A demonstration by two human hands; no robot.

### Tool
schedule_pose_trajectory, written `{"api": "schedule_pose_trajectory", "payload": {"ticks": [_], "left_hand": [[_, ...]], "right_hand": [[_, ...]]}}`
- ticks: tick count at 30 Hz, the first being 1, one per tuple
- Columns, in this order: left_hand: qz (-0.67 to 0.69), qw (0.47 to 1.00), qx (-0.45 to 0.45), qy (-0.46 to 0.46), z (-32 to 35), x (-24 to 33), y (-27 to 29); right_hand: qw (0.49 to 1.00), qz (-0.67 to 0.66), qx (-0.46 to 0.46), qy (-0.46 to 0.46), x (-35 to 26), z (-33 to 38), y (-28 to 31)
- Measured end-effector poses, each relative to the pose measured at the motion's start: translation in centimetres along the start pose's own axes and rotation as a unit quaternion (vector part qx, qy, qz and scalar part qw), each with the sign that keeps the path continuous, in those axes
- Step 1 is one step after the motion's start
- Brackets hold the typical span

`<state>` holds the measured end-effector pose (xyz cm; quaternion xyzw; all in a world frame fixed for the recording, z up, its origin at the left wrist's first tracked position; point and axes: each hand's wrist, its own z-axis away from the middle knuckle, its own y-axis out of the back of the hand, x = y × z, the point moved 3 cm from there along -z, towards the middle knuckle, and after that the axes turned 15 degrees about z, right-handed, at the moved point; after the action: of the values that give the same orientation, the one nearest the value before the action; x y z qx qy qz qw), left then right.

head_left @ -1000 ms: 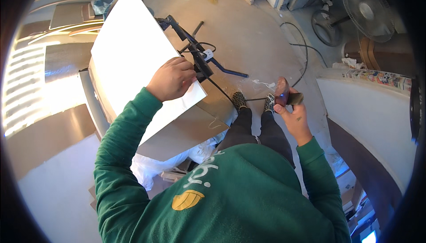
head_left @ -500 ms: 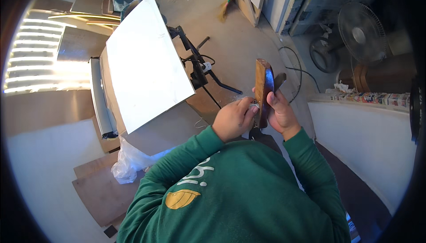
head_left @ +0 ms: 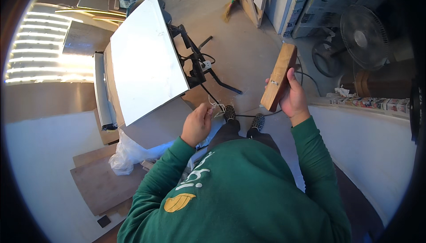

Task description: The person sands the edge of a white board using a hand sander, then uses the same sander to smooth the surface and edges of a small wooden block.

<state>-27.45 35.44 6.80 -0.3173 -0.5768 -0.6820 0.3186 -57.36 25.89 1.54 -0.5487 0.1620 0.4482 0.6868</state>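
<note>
Right hand (head_left: 293, 98) grips the block (head_left: 280, 71) above the floor (head_left: 244, 61); a firm hold should keep it steady. Left hand (head_left: 196, 125) curls near the panel (head_left: 146, 61), though whether it pinches anything I cannot tell

The wooden hand plane (head_left: 281, 69), a long brown block with a small slot (head_left: 274, 82) across its lighter face, sits tilted in the person's right grip (head_left: 294, 100), upper end leaning rightward.
</note>
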Motion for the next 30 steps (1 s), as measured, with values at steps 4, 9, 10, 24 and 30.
{"api": "schedule_pose_trajectory", "payload": {"ticks": [4,9,10,24,30], "left_hand": [[-0.119,0.989,0.005,-0.086,-2.4,0.8,-1.0],[0.078,0.974,-0.009,-0.210,-5.1,8.7,-4.2],[0.090,0.966,-0.001,-0.243,-5.4,9.4,-5.2],[0.113,0.966,0.038,-0.228,-5.1,10.8,-4.2],[0.006,0.950,0.007,-0.313,-5.6,10.8,-4.1]], "right_hand": [[0.999,-0.006,-0.037,-0.007,-0.5,0.7,-1.2],[0.996,-0.026,-0.079,-0.017,-0.5,2.1,-3.5],[0.995,-0.030,-0.094,-0.017,-0.7,2.4,-3.9],[0.999,-0.040,-0.026,0.012,-2.3,3.2,-1.1],[0.999,-0.013,-0.047,0.013,-3.4,4.2,-2.0]]}}
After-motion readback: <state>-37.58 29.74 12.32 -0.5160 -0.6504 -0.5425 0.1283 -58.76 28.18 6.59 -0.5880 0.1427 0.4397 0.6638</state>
